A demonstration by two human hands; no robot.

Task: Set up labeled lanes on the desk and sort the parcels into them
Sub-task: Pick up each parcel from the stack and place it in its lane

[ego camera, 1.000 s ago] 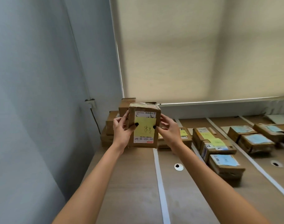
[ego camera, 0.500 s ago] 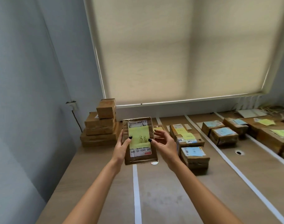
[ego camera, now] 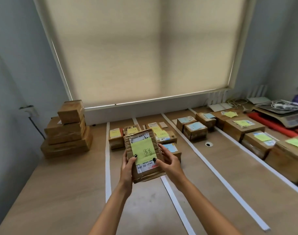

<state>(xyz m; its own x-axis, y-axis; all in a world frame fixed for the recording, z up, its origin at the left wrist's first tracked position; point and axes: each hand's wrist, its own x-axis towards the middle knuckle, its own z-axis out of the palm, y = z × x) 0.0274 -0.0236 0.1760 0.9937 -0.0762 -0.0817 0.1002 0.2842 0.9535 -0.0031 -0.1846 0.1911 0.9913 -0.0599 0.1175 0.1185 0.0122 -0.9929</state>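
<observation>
I hold a brown cardboard parcel (ego camera: 143,173) with a yellow-green sticky note (ego camera: 142,150) and a white shipping label above the desk. My left hand (ego camera: 127,167) grips its left edge, thumb on the note. My right hand (ego camera: 170,161) grips its right edge, thumb on the note's lower corner. The parcel hangs over the white tape strips (ego camera: 108,163) that mark lanes on the wooden desk (ego camera: 60,192). Behind it, sorted parcels (ego camera: 116,138) with yellow and blue notes lie in the lanes.
A stack of three unlabelled brown boxes (ego camera: 66,131) stands at the back left by the wall. More noted parcels (ego camera: 195,131) fill the lanes on the right. A weighing scale (ego camera: 284,114) with cables sits at the far right. A cable hole (ego camera: 209,144) is in the desk.
The parcel has come down and toward me, away from the left stack, tilting flatter. The view has swung right and down, showing the right lanes and the scale.
</observation>
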